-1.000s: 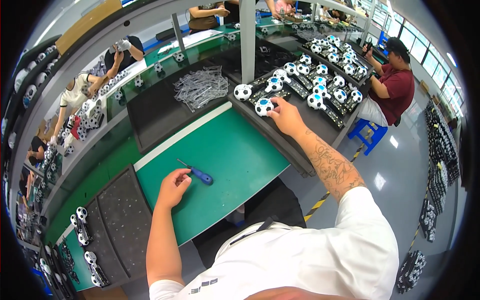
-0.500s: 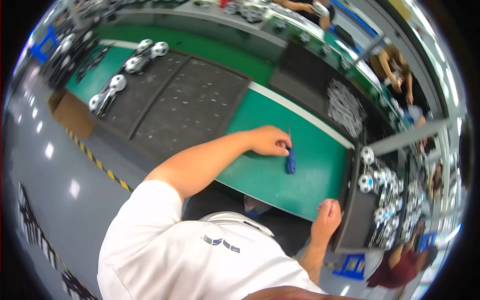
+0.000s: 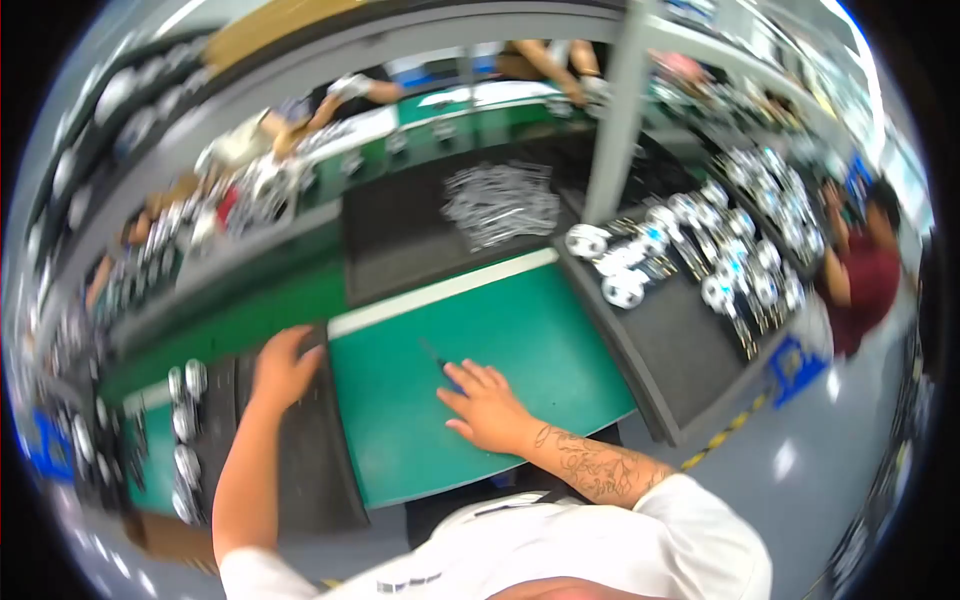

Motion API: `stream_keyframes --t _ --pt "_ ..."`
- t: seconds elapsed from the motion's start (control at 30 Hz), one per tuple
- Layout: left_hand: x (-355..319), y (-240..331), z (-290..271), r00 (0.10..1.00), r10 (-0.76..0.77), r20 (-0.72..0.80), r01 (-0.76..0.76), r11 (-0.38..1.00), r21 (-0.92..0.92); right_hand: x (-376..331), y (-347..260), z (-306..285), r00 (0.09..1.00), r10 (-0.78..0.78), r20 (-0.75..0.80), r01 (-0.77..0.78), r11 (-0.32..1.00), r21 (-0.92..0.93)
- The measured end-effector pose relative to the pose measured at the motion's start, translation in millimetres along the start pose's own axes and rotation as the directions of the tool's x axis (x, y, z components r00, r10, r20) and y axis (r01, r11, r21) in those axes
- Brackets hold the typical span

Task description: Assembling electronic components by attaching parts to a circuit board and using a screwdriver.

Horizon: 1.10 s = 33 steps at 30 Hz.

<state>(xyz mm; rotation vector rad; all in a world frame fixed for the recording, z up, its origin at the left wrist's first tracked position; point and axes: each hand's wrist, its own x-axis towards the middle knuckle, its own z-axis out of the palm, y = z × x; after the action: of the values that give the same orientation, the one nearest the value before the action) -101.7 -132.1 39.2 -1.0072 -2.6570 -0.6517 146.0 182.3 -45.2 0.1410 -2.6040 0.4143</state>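
A screwdriver with a blue handle lies on the green bench mat, its thin shaft pointing away to the left. Over its handle my right hand spreads its fingers, covering most of the blue; whether the fingertips press on it I cannot tell. My left hand is above the near right edge of the dark foam tray on the left, thumb apart from the fingers and nothing visible in it.
To the right, a dark tray bears several silver round-headed metal assemblies. Thin metal strips are piled in another dark tray beyond the mat. A grey post rises behind. Other people work across the bench and at far right.
The view has swung right. My right hand has come from the bench's front edge onto the screwdriver; my left hand has left the screwdriver and moved left over the foam tray.
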Motion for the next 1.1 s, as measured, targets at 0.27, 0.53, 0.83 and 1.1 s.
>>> stream_keyframes --t 0.27,0.53,0.83,1.1 --pt "-119 -252 -76 0.717 -0.687 -0.120 0.532 0.427 0.731 -10 6 33 0.995 0.082 -0.060 -0.058 0.946 0.318" --pt "-110 -217 -56 0.662 -0.680 -0.315 0.699 0.407 0.588 -9 3 15 0.996 0.083 -0.024 -0.071 0.947 0.313" --pt "-160 -288 -79 0.593 -0.721 -0.359 0.738 0.308 0.600 -7 -6 9 0.992 0.113 -0.053 -0.102 0.979 0.174" --pt "-151 -247 -40 0.685 -0.723 -0.092 0.727 0.668 0.158 -5 -5 21 0.979 0.170 -0.113 -0.155 0.979 0.132"
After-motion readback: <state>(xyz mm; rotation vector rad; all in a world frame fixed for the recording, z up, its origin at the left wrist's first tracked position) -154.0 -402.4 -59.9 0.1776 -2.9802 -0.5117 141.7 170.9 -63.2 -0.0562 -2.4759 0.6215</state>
